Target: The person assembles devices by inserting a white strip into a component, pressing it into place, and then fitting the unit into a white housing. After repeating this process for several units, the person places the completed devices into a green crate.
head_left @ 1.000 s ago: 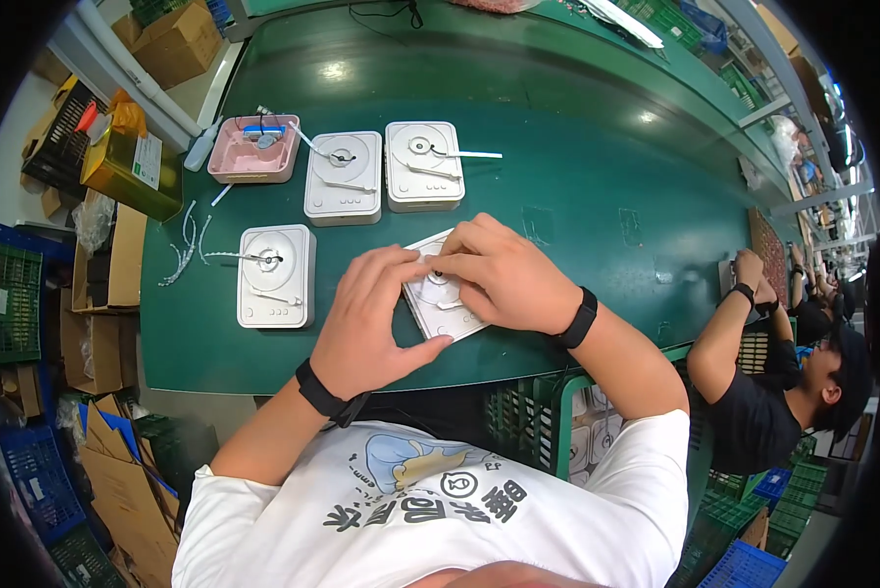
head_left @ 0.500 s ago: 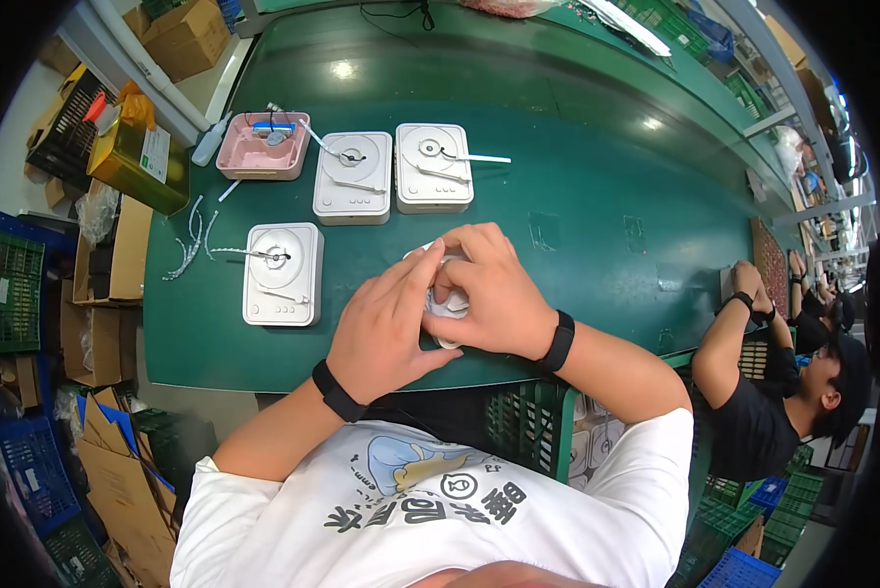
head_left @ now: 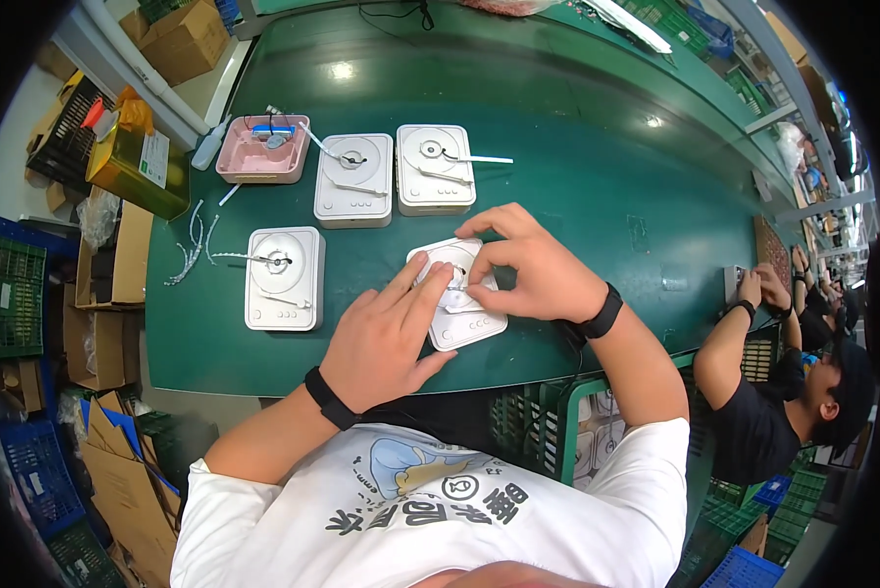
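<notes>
A white device shaped like a small record player (head_left: 469, 331) lies slightly turned on the green table in front of me. My left hand (head_left: 376, 343) rests on its left side, fingers stretched out, with the fingertips near the round middle. From the right, my right hand (head_left: 538, 269) pinches thumb and forefinger together at the disc's centre; whatever lies between them is too small to make out. The fingers partly cover the disc. Three similar white devices stand nearby: one on the left (head_left: 285, 284) and two farther back (head_left: 353, 186) (head_left: 436, 171), each with a cord or strip at its centre.
A pink open casing (head_left: 298, 174) with wires inside stands at the back left, near a small bottle (head_left: 207, 147) and a gold can (head_left: 138, 171). Loose cords (head_left: 201, 245) lie at the left edge. A green crate (head_left: 564, 431) stands below the front edge; a co-worker (head_left: 758, 431) sits to the right.
My hands have drawn apart, uncovering more of the white device. My right hand has moved right, its fingers lifting off the top, and now pinches at the disc's centre.
</notes>
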`<state>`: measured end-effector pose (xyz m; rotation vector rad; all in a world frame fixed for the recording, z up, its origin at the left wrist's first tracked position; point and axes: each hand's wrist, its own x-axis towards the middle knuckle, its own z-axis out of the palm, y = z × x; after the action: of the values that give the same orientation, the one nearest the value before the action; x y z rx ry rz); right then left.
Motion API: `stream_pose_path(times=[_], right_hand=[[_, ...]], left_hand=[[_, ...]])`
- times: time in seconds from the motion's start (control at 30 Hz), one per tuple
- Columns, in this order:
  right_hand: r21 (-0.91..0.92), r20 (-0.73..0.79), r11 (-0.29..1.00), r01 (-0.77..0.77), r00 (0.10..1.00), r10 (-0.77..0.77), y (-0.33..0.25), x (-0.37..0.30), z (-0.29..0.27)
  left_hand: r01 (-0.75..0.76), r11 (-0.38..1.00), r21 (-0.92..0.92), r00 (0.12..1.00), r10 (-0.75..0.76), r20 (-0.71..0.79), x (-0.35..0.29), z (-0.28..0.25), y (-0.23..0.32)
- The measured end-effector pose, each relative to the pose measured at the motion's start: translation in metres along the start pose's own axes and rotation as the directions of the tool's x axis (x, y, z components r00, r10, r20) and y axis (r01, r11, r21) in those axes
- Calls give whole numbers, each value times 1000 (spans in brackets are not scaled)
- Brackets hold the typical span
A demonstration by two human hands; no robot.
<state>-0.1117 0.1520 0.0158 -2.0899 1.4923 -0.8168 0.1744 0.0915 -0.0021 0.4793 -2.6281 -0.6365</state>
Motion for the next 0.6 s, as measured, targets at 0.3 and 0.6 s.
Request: stream_pose_path(times=[0.3, 0.6], right_hand=[[-27, 28, 1000, -11, 1000, 11, 2, 3, 8], [162, 17, 986, -36, 999, 34, 14, 6, 6]], left_hand=[[-58, 998, 36, 998, 57, 12, 4, 1, -6], [-69, 995, 67, 998, 69, 4, 8, 4, -6]])
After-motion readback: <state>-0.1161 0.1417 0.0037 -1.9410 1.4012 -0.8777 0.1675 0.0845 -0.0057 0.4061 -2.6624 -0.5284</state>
